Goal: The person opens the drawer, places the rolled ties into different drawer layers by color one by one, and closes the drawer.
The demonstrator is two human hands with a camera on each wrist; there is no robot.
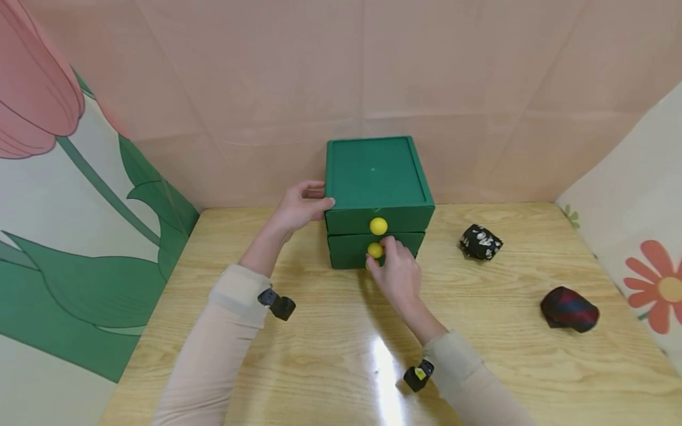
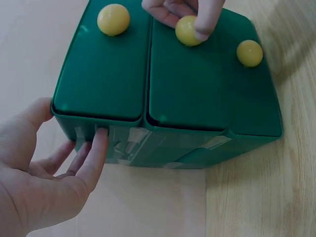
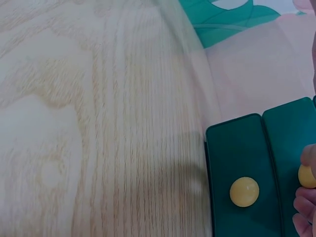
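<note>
A green drawer box [image 1: 375, 171] stands at the back of the wooden table [image 1: 330, 355], with yellow round knobs on its drawer fronts. My right hand [image 1: 396, 272] pinches the second knob [image 1: 375, 250] between thumb and fingers, just under the top knob [image 1: 378, 225]. The left wrist view shows that pinch [image 2: 185, 32] between the top knob [image 2: 113, 19] and a third knob [image 2: 249, 53]. My left hand [image 1: 301, 207] rests against the box's left side, fingers [image 2: 94, 153] straight on the taped wall [image 2: 148, 145]. In the right wrist view my fingertips [image 3: 306, 207] sit beside another knob [image 3: 244, 191].
A black patterned bundle [image 1: 481, 241] lies to the right of the box, and a dark red and blue bundle [image 1: 569, 307] lies nearer the right edge. Paper walls close in the table on the left, back and right.
</note>
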